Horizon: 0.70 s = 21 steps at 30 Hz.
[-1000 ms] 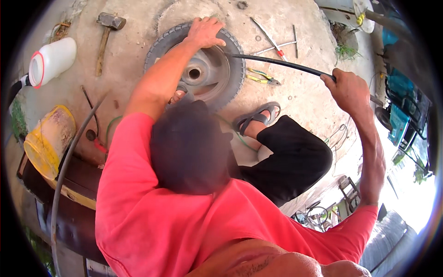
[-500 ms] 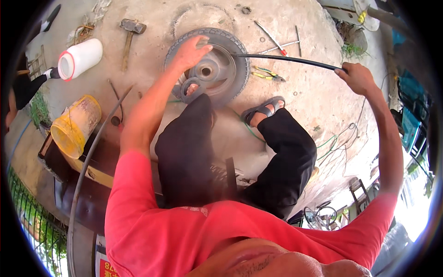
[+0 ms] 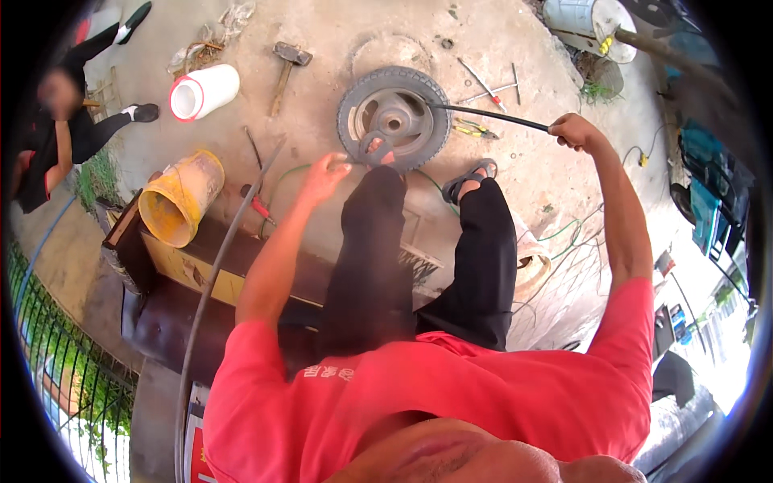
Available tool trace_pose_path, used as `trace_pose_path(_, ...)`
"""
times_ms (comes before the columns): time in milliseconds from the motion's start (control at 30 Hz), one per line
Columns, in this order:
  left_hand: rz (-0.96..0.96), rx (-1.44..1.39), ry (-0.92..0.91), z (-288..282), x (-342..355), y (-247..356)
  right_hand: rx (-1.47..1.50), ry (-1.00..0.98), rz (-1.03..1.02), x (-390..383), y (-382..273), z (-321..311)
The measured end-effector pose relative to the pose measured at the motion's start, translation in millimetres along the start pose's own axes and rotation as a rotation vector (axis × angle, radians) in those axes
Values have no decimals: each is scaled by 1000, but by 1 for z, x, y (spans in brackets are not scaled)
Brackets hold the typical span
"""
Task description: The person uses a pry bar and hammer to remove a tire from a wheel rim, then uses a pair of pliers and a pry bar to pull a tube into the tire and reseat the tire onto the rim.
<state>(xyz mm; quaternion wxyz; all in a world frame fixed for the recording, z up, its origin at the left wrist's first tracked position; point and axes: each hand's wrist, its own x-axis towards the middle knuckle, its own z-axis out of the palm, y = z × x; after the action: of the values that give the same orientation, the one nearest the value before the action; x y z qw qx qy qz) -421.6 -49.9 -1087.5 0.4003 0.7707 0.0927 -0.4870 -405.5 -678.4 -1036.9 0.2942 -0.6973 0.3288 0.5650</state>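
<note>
Rod (image 3: pixel 491 117) runs lengthwise from wheel (image 3: pixel 393 118) rightward into right hand (image 3: pixel 573 131), grip clamped on its end; left hand (image 3: pixel 326 175), loosely open, hovers nearer the wheel.

right hand (image 3: pixel 573 130) grips black rod (image 3: pixel 491 116) levered into tyre (image 3: pixel 394 118); left hand (image 3: pixel 324 177) open just beside wheel.

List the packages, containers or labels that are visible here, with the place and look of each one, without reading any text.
White plastic container: lies on its side on the concrete, upper left, cylinder with red rim.
Yellow bucket: tipped on its side at the left, near the left hand, dirty yellow.
Yellow box: under the bucket, flat, dark edges.
Light-coloured bucket: top right, on its side.
Printed mark: small pale print on the red shirt.
</note>
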Motion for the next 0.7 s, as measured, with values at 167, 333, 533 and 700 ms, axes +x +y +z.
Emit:
trace_pose_path(167,-210,-54,70,-55,-40,-27,-106,9,-27,21,3,-23)
trace_pose_path(333,-449,-38,123,-59,-79,-40,-155,72,-134,45,14,-22)
trace_pose_path(533,-370,-67,38,-5,-85,57,-390,20,-356,58,64,23)
trace_pose_path(700,-216,-19,-35,13,-81,174,269,-131,-27,-35,16,43)
